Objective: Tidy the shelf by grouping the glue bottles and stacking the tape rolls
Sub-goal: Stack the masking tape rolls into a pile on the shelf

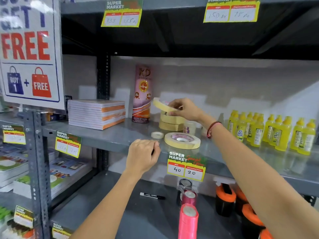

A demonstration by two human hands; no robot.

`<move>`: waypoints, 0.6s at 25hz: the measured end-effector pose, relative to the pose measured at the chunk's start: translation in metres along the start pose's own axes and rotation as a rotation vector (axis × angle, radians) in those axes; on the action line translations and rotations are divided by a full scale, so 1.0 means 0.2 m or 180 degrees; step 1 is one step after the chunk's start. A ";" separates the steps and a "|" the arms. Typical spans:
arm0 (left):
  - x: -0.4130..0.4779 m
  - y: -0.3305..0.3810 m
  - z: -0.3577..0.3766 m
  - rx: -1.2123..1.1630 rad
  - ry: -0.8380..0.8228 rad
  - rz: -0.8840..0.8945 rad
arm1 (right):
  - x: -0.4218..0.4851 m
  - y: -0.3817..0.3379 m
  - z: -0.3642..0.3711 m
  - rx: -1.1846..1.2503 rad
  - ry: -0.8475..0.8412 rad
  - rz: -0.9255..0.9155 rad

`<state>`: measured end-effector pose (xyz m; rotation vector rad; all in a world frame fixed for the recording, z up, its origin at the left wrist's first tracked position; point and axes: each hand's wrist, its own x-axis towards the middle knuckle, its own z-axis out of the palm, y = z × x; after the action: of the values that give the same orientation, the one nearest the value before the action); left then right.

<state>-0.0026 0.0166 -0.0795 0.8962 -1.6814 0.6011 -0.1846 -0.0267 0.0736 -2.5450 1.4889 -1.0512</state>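
My right hand grips a cream tape roll, tilted, just above a stack of two cream tape rolls on the grey shelf. A wide cream tape roll lies flat near the shelf's front edge, with a small white tape roll to its left. My left hand rests curled on the shelf's front lip, holding nothing. Several yellow glue bottles stand grouped at the right of the shelf. A small clear jar sits beside the stack, partly behind my wrist.
A tall pink printed tube stands left of the stack, and a pile of notebooks lies further left. Price tags hang from the shelf edges. On the shelf below are a black marker, pink ribbon rolls and orange-and-black spools.
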 end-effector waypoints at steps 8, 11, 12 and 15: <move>0.01 0.00 0.01 0.0029 0.0265 0.0193 | 0.36 0.21 0.03 -0.0554 0.0207 0.0629; 0.01 0.00 0.01 -0.0005 0.0281 0.0207 | 0.42 0.26 0.10 -0.0582 -0.0034 0.0783; 0.01 0.00 0.01 -0.0008 0.0275 0.0199 | 0.43 0.27 0.12 -0.0616 -0.0152 0.0797; 0.01 0.00 0.01 0.0001 0.0253 0.0191 | 0.44 0.30 0.15 -0.0745 -0.0299 0.0850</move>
<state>-0.0041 0.0136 -0.0778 0.8141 -1.6411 0.6693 -0.1859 -0.1374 0.0789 -2.3982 1.9581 -0.7525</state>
